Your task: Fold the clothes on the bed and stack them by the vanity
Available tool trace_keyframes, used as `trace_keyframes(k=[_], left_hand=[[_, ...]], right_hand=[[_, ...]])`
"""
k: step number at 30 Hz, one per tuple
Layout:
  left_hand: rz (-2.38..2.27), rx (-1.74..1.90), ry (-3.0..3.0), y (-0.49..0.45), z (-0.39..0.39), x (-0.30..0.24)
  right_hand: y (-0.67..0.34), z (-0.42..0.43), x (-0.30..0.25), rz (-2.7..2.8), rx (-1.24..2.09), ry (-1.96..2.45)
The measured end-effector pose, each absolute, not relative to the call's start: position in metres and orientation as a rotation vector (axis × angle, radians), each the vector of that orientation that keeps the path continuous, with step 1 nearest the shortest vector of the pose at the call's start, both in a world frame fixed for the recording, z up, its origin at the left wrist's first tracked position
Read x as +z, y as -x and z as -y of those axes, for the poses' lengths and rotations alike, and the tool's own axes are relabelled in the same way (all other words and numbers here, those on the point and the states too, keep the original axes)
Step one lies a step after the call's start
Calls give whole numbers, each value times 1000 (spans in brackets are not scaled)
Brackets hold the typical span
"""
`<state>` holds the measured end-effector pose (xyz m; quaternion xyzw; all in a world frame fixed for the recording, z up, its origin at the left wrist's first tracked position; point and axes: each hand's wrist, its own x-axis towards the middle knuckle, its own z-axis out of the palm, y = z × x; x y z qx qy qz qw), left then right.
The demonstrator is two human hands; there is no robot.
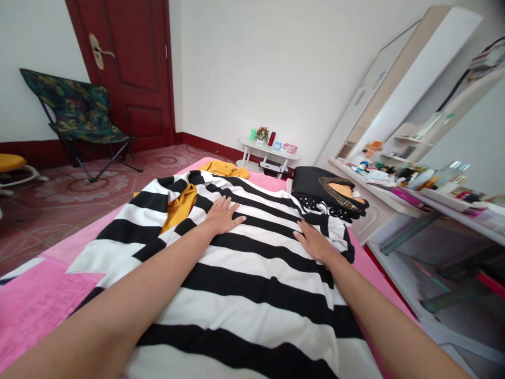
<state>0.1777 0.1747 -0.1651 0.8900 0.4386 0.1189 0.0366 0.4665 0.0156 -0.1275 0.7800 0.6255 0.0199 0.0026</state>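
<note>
A black-and-white striped garment [252,273] lies spread over a pink bed cover [39,300]. My left hand [223,215] rests flat on its upper middle, fingers stretched and slightly apart. My right hand [313,241] lies palm down near the garment's right edge, fingers extended. Neither hand holds anything. A yellow garment [182,205] shows under the striped cloth by my left hand, with more of it [224,168] at the bed's far edge. A folded black garment [327,192] with gold trim sits beyond my right hand.
A dressing table [414,200] crowded with small items and a mirror stands to the right. A low white table [270,152] with bottles is against the far wall. A folding chair [79,121] stands by the dark red door [134,68] on the left.
</note>
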Motion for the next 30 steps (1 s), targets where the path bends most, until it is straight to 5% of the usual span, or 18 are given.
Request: trace_keyframes(k=[4,16,22,30], left_hand=[[-1360,355,-2715,-177,-173,-163],[-1351,341,-2593,-174,-156,-151],[-915,93,-2698,-110,-133,-111],[-1947,573,-2628,-13,-137,-95]], right_hand=[[-454,-57,-110,-1635,-94,-2507],[-382,-80,-170,-1998,111,-2577],[-383,-79,-163,-2015,114,-2602],[-384,-79,-169,-2031,153,-2638]])
